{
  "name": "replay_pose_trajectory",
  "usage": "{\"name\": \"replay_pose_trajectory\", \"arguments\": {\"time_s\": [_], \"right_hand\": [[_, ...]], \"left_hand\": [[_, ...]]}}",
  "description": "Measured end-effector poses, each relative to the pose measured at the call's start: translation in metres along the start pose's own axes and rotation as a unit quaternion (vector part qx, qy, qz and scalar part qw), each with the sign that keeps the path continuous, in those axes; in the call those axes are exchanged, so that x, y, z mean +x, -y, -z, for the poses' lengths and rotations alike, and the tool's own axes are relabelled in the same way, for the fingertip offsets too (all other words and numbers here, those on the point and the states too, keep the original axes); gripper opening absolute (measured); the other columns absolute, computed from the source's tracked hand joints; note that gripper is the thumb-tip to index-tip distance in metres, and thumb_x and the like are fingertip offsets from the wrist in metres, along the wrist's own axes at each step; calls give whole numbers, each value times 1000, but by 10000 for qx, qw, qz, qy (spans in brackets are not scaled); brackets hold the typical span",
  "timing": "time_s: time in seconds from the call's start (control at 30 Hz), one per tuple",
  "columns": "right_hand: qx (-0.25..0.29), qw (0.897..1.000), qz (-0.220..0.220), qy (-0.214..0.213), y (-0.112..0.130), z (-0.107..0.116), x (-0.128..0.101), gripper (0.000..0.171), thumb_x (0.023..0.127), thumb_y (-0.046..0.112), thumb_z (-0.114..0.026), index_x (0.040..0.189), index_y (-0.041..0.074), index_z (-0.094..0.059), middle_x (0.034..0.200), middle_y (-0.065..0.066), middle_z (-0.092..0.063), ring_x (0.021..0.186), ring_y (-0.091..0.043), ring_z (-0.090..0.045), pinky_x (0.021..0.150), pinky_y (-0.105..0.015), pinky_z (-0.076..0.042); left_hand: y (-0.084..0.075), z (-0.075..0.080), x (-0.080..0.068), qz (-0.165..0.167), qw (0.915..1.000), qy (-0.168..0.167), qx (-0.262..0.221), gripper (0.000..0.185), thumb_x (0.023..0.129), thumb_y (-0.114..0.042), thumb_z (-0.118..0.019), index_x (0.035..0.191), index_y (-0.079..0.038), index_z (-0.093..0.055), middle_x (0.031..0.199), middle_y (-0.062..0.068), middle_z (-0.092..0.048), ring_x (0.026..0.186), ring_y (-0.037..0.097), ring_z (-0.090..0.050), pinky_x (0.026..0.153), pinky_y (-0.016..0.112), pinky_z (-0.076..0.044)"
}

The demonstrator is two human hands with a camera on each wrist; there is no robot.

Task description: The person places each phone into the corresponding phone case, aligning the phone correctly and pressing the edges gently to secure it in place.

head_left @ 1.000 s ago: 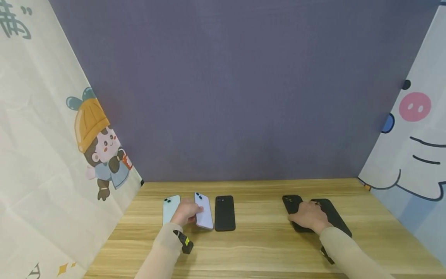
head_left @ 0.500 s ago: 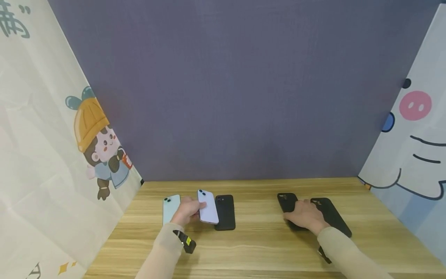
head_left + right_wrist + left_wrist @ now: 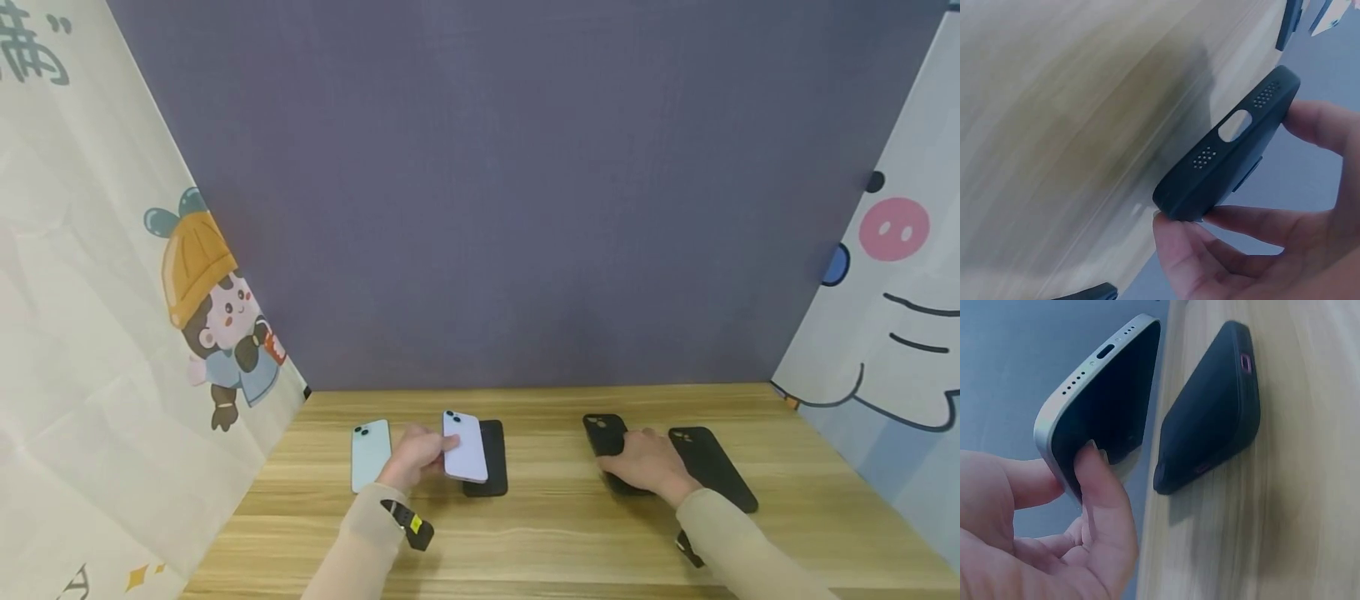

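Observation:
My left hand (image 3: 414, 454) pinches a lavender phone (image 3: 467, 450) by its side edge, thumb on the camera side. In the left wrist view the phone (image 3: 1110, 394) is held off the table, its dark screen and charging port showing. A black-cased phone (image 3: 497, 467) lies beneath and behind it, partly covered in the head view. My right hand (image 3: 648, 462) grips a black phone case (image 3: 606, 435) by its long edges. In the right wrist view the case (image 3: 1229, 144) is tilted above the table, and pale wood shows through its port opening.
A pale mint phone (image 3: 371, 454) lies left of my left hand. Another black phone case (image 3: 716, 471) lies right of my right hand. The wooden table (image 3: 555, 533) ends at a grey-purple backdrop (image 3: 480, 250), with printed cloths (image 3: 82, 317) at both sides.
My left hand has lifted the lavender phone and carried it right, over the black-cased phone. My right hand has moved left with the black case, away from the other case.

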State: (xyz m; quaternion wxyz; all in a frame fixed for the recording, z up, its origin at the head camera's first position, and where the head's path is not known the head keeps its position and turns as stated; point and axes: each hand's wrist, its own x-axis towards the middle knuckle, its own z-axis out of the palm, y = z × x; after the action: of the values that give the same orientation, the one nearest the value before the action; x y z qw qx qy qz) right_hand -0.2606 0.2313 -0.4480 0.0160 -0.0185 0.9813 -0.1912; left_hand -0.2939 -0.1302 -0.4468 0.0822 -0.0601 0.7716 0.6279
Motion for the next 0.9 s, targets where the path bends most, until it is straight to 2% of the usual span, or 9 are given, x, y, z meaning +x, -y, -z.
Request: {"name": "replay_pose_trajectory", "arguments": {"time_s": [0.13, 0.33, 0.67, 0.9], "right_hand": [[149, 9999, -11, 73, 8, 1, 0, 75, 89, 50, -68, 129, -13, -60, 136, -36, -53, 125, -56, -47, 96, -66, -44], [516, 9986, 35, 118, 16, 2, -1, 79, 90, 53, -67, 133, -14, -57, 137, -35, -54, 124, -55, -50, 96, -64, -46], [1006, 9947, 183, 104, 30, 7, -7, 86, 89, 59, -66, 135, -13, -55, 136, -33, -56, 123, -51, -54, 96, -61, -48], [1208, 9924, 242, 68, 34, 5, -8, 89, 91, 63, -63, 138, -12, -54, 137, -31, -57, 124, -49, -54, 97, -60, -47]], "left_hand": [[1, -4, -3, -23, 9999, 154, 29, 24, 95, -7, -69, 105, 10, -56, 88, 17, -68, 75, 20, -67, 72, 37, -59], [-1, -11, -8, -75, 9996, 259, -130, 31, 96, -11, -69, 111, 11, -54, 94, 18, -68, 78, 21, -68, 76, 39, -59], [2, -25, -9, -251, 9993, 269, -119, 27, 95, -13, -70, 104, 8, -57, 91, 15, -68, 77, 21, -66, 72, 36, -58], [2, -34, -13, -468, 9977, 480, -110, 28, 97, -12, -67, 109, 13, -61, 93, 17, -70, 78, 21, -70, 73, 37, -59]]}}
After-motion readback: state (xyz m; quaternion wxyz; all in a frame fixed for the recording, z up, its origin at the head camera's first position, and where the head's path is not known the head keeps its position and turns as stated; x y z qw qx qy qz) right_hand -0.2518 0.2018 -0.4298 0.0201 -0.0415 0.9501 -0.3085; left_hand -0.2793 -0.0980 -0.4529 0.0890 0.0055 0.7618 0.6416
